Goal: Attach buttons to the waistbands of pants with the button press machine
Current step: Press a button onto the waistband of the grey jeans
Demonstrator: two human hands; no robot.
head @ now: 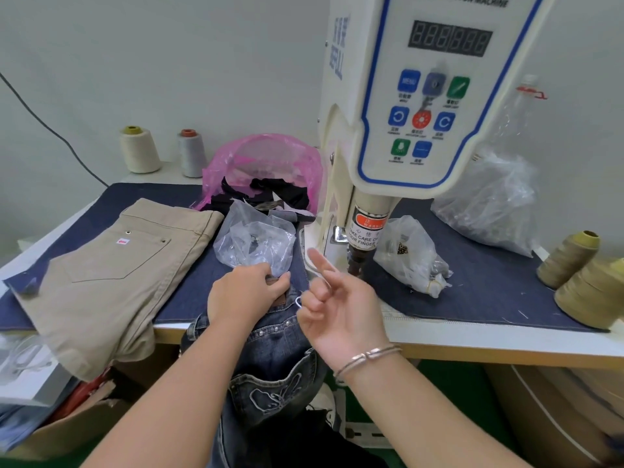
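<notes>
Jeans waistband held at the button press machine

The jeans (pixel 270 336) are draped over the desk (pixel 472 336) edge before the button press machine (pixel 405 113); the waistband is gripped by the left hand (pixel 246 292), while the right hand (pixel 337 305) is raised, fingers loosely curled, a small white ring seemingly pinched.

garment workshop: button press machine (pixel 418 106) on cloth-covered table (pixel 472 298), thread cones (pixel 570 258), khaki pants (pixel 111 271), bagged buttons (pixel 256 241).
</notes>
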